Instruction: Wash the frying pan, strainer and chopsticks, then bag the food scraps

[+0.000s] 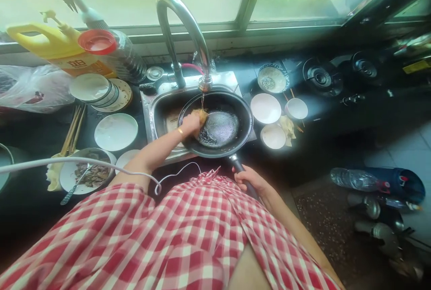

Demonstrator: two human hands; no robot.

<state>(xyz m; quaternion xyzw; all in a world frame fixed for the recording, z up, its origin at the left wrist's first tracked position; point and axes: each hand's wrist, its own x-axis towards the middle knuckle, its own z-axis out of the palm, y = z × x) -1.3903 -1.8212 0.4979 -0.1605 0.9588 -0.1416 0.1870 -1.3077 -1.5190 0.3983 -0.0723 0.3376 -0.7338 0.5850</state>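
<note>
A black frying pan (224, 124) rests tilted over the sink (152, 121), with water and some suds on its bottom. My right hand (253, 180) is wrapped round its dark handle (237, 164), close to my body. Inside the pan, at its left side, my left hand (191, 124) presses a yellowish scrubbing sponge or cloth (202, 116); its exact kind is hard to make out. From the curved metal faucet (204, 81) a thin stream of water runs down beside that hand.
Left of the sink are stacked plates (90, 87), a white plate (116, 132), a bowl of food scraps with a spoon (65, 177), and a yellow jug (43, 43). Several bowls (266, 108) and a gas burner (319, 76) are at right. A white cable (134, 171) crosses my left arm.
</note>
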